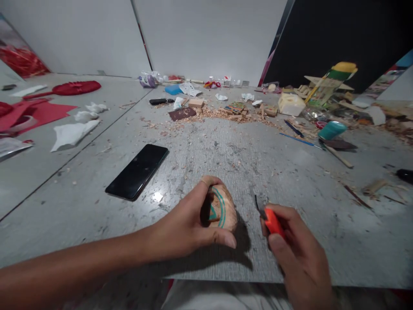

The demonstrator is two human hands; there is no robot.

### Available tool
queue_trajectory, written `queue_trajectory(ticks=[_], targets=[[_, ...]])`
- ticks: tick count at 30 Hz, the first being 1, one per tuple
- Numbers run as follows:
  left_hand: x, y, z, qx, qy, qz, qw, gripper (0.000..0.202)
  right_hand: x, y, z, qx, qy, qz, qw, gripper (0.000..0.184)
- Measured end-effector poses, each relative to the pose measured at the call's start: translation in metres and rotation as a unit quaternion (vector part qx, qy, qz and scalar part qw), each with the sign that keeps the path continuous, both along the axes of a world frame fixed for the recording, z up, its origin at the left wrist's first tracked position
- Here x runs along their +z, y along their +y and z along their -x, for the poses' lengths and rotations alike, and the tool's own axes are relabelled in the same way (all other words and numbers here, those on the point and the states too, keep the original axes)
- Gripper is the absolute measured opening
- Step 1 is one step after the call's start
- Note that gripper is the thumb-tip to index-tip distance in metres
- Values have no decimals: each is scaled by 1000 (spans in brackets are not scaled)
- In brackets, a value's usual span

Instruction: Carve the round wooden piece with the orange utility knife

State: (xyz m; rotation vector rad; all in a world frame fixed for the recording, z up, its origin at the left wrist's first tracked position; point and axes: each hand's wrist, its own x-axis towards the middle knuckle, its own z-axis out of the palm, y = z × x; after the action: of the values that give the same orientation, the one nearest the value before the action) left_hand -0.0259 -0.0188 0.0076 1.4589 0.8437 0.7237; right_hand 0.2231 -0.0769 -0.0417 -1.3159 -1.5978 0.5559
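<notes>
My left hand (190, 221) is closed around a rounded piece of carved wood (222, 209) with green curved lines drawn on it, holding it on the grey board (245, 172). My right hand (297, 249) grips an orange-handled knife (271, 219) just to the right of the wood. Its short dark blade points up and away, a little apart from the wood.
A black phone (137, 171) lies left of my hands. Wood shavings (226, 115), small blocks and scraps litter the far part of the board. A teal cup (331, 130), pencils and sticks lie at the right. Red paper (38, 113) and white tissues (72, 133) sit at the left.
</notes>
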Motion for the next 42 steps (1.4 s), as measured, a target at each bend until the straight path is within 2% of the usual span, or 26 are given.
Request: queue_trajectory(ticks=[2, 5, 8, 11, 15, 20, 22, 26, 29, 32, 36, 39, 42], targets=[[1, -1, 0, -9, 17, -50, 999, 56, 1, 2, 1, 14, -45, -2, 999, 30], [-1, 0, 0, 9, 26, -129, 991, 26, 5, 7, 6, 69, -91, -6, 993, 29], [-7, 3, -1, 24, 9, -139, 990, 9, 7, 12, 10, 91, -86, -22, 992, 43], [-10, 6, -1, -7, 0, -83, 997, 14, 6, 16, 11, 105, -71, -29, 992, 51], [-3, 7, 1, -67, 0, -14, 998, 25, 6, 20, 8, 121, -77, -65, 987, 56], [10, 3, 4, -91, -8, -42, 995, 40, 10, 16, 7, 123, -86, -85, 985, 85], [11, 2, 7, -95, -10, -54, 994, 49, 11, 10, 6, 116, -96, -92, 984, 79], [7, -1, 13, -98, -19, -7, 995, 74, 9, 1, 4, 79, -127, -86, 985, 40], [7, -1, 13, -87, -32, 35, 995, 76, 10, 1, 4, 97, -126, -90, 983, 27], [8, -1, 10, -79, -34, 46, 995, 76, 14, 4, 5, 122, -127, -112, 978, 27], [5, 1, 4, -38, -5, 42, 998, 91, 21, 8, 0, 133, -140, -131, 972, 31], [1, 4, 1, 6, 1, 28, 1000, 81, 27, 11, -8, 146, -171, -142, 964, 34], [-1, 6, 0, 15, 0, 17, 1000, 74, 32, 16, -14, 157, -211, -146, 954, 39]])
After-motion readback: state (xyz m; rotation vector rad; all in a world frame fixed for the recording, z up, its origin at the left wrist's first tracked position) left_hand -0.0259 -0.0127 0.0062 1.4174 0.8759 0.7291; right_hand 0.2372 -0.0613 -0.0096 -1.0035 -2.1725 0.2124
